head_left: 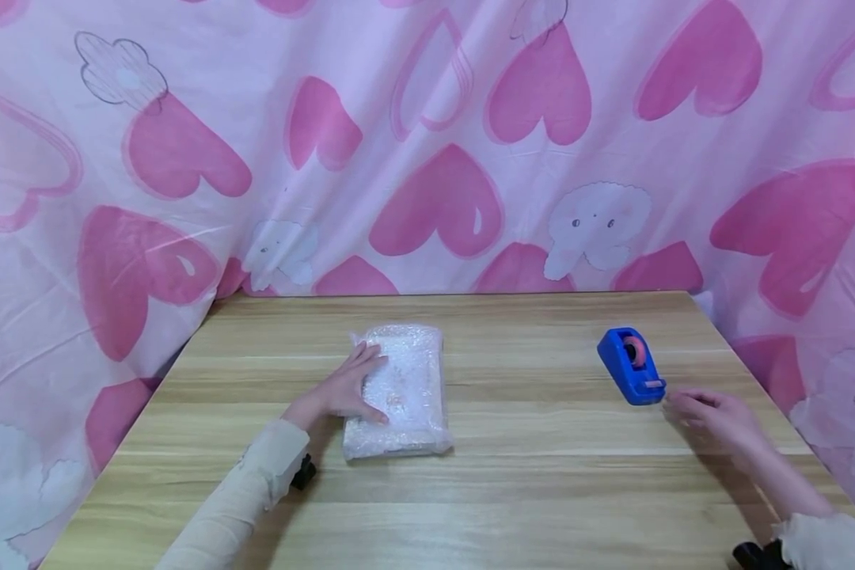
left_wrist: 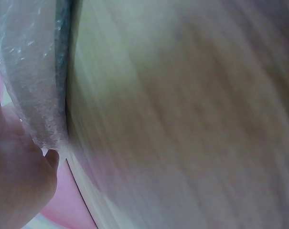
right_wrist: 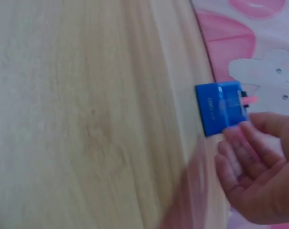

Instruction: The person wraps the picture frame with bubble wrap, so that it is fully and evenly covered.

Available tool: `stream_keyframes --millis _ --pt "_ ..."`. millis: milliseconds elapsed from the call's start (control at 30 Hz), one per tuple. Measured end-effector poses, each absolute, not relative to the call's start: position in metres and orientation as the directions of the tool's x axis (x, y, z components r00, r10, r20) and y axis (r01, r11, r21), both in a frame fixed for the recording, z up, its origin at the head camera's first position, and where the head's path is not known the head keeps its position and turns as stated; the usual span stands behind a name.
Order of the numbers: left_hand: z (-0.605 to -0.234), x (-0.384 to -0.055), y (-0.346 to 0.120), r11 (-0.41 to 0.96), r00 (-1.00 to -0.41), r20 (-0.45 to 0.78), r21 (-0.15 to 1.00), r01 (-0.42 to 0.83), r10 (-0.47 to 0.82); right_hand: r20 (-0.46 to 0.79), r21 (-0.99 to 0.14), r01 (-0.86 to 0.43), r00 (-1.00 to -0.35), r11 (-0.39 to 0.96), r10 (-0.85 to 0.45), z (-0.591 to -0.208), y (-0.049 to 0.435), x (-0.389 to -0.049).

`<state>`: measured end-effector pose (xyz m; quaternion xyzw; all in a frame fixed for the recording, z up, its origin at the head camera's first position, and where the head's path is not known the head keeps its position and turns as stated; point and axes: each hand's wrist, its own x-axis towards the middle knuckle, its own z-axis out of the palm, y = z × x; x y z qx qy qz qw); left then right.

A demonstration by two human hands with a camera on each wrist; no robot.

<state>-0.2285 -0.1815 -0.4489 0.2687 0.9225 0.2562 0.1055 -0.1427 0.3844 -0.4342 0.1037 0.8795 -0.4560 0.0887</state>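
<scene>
A flat rectangular package in bubble wrap [head_left: 406,388] lies on the wooden table, left of the middle. My left hand [head_left: 352,384] rests on its left side with thumb and fingers spread; the left wrist view shows the wrap [left_wrist: 32,71] close beside the hand [left_wrist: 25,176]. To the right stands a blue tape dispenser [head_left: 630,368] with a roll of pink tape [head_left: 636,351]. Just off its front end is my right hand [head_left: 716,419], fingers bent. In the right wrist view, thumb and fingertips pinch a small translucent strip of pink tape [right_wrist: 249,147] beside the dispenser [right_wrist: 220,109].
The wood-grained table [head_left: 527,491] reaches back to a pink curtain [head_left: 442,95] printed with hearts and white cartoon figures. The same cloth hangs along both sides. A wide stretch of tabletop separates the package from the dispenser.
</scene>
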Motion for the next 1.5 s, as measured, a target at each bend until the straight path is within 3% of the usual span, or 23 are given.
stream_keyframes --millis 233,433,900,1267,1400,1500 --pt "-0.449 -0.229 -0.181 0.724 -0.833 -0.06 0.531 0.44 0.55 -0.144 -0.887 0.215 -0.969 0.408 0.198 -0.446 0.368 -0.149" --pt "-0.45 -0.229 -0.182 0.727 -0.835 -0.062 0.53 0.436 0.546 -0.201 -0.908 0.262 -0.957 0.326 0.209 -0.45 0.366 -0.152" --pt "-0.449 -0.228 -0.182 0.719 -0.835 -0.057 0.542 0.435 0.548 -0.236 -0.873 0.295 -0.952 0.388 0.194 -0.449 0.365 -0.154" --pt "-0.451 -0.229 -0.183 0.713 -0.832 -0.05 0.546 0.441 0.553 -0.379 -0.915 0.396 -0.91 0.079 0.169 -0.446 0.354 -0.152" --pt "-0.451 -0.228 -0.183 0.719 -0.833 -0.057 0.539 0.438 0.55 -0.391 -0.906 0.411 -0.904 0.1 0.175 -0.446 0.351 -0.147" --pt "-0.45 -0.229 -0.183 0.718 -0.832 -0.058 0.541 0.438 0.552 -0.324 -0.915 0.354 -0.931 0.194 0.169 -0.444 0.349 -0.144"
